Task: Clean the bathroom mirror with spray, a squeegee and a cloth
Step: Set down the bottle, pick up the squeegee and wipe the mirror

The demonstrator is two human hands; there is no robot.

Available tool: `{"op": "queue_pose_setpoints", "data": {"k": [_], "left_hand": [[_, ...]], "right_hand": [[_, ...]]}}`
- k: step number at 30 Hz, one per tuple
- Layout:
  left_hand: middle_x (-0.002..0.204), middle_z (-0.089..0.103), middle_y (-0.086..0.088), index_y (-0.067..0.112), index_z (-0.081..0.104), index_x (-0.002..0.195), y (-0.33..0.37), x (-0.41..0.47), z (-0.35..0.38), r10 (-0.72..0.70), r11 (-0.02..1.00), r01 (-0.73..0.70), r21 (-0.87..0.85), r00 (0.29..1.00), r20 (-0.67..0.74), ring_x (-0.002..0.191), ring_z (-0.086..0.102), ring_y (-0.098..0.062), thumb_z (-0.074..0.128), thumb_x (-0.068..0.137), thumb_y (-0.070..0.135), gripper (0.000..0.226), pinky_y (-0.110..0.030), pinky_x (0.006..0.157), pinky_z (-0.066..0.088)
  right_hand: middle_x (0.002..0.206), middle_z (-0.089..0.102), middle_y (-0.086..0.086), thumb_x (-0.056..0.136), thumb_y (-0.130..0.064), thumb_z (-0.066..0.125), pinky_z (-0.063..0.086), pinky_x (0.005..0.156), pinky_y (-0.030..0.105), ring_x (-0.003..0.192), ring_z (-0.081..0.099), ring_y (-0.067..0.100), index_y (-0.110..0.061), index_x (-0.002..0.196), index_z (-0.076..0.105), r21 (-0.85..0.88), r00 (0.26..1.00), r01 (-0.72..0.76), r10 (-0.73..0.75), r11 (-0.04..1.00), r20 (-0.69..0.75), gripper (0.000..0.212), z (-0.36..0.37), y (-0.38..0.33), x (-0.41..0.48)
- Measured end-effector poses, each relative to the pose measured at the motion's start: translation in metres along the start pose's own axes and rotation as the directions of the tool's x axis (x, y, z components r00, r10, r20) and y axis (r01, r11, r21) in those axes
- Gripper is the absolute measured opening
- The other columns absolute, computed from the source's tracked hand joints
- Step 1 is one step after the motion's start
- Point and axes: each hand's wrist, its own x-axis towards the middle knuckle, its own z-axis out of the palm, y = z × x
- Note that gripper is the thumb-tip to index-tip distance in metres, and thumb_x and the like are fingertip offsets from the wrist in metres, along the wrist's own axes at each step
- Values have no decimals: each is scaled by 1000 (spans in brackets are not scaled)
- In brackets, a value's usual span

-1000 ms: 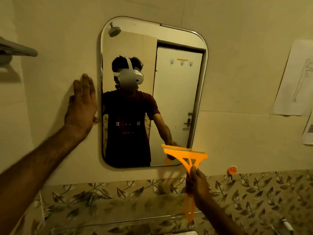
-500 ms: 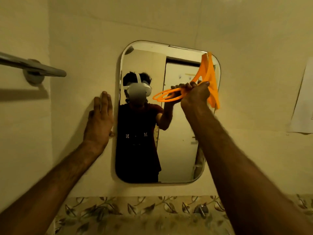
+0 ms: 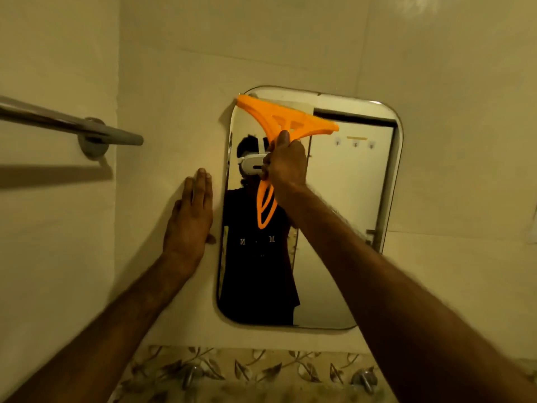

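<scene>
Head view gives us two hands, one squeegee and one mirror. Our right hand [image 3: 286, 165] is curled in a fist round the neck of the orange squeegee [image 3: 279, 114]; its wide blade spreads just above the knuckles and slants across the top left corner of the mirror [image 3: 348, 228], while the looped handle end pokes out below the fist. We cannot tell whether the blade edge actually presses on the glass. Our left hand [image 3: 189, 219] lies flat on the wall just left of the mirror, level with the right wrist, with fingers straight and close together and the thumb reaching toward the mirror's edge. Up and to the left of that hand we count one metal towel bar [image 3: 66, 122], cut off by the frame. Below both forearms runs one band of leaf-patterned tiles [image 3: 261, 370] with two chrome fittings [image 3: 190, 376], too blurred for us to identify. Our fist hides the middle of the squeegee handle, and the right arm covers part of the glass. Far right of the right arm, a sliver of paper [image 3: 533, 225] is clipped by the frame edge.
</scene>
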Motion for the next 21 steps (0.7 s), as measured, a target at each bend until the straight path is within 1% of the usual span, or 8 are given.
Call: {"op": "queue_pose_setpoints", "data": {"k": [3,5,7,9,10,13,14,21], "left_hand": [[165,-21,-20,-1,-25,152,1,-1,-2,-2,1000,2,27,1000,12,156,-1,-37,80,73,48,140,-37,122,29],[166,-20,-18,0,-23,153,-1,-1,-2,-7,1000,7,16,1000,7,156,-2,-37,82,71,47,142,-38,122,27],[166,-18,-18,1,-20,155,-2,-1,-1,0,1000,0,-7,1000,-4,156,0,-36,85,67,47,145,-39,124,26],[167,-16,-18,1,-20,155,-3,-2,0,0,1000,0,6,1000,-23,156,3,-37,87,64,48,148,-40,124,27],[167,-15,-19,1,-20,154,-3,-3,0,-5,1000,5,14,1000,-29,156,3,-36,87,63,49,148,-40,124,27],[166,-16,-18,1,-21,154,0,-5,0,-10,1000,10,18,999,-41,156,3,-37,86,63,48,148,-39,125,26],[167,-16,-18,2,-20,155,1,-5,0,-7,1000,8,14,999,-42,156,2,-36,86,63,48,148,-39,124,25],[168,-12,-16,3,-15,157,-3,-5,7,-3,999,0,-41,997,-80,156,2,-36,89,60,40,147,-43,122,26]], "right_hand": [[79,55,5,105,-35,31,47,60,33,63,52,16,-8,107,52,-86,995,24,-16,996,96,34,-11,37,-9],[82,56,4,105,-35,33,46,60,31,64,52,13,-13,110,54,-191,975,76,-33,979,220,31,-28,70,-29],[101,60,2,105,-37,33,50,62,26,72,58,12,-18,120,57,-313,948,161,-58,936,314,34,-52,114,-56],[122,59,0,102,-48,30,56,79,37,94,64,18,-29,131,53,-437,921,205,-21,876,389,42,-76,158,-89],[123,61,2,100,-53,27,55,83,43,99,63,24,-31,133,51,-511,907,223,16,830,420,46,-86,178,-105],[102,65,16,100,-43,29,48,69,45,84,60,35,-17,120,51,-711,860,274,167,648,483,40,-105,221,-146],[97,64,18,102,-38,32,45,66,45,81,59,37,-13,115,51,-727,848,276,196,628,492,34,-109,226,-154],[85,62,14,103,-33,40,42,58,42,72,57,32,-13,107,52,-798,840,388,181,461,512,24,-139,228,-145]]}}
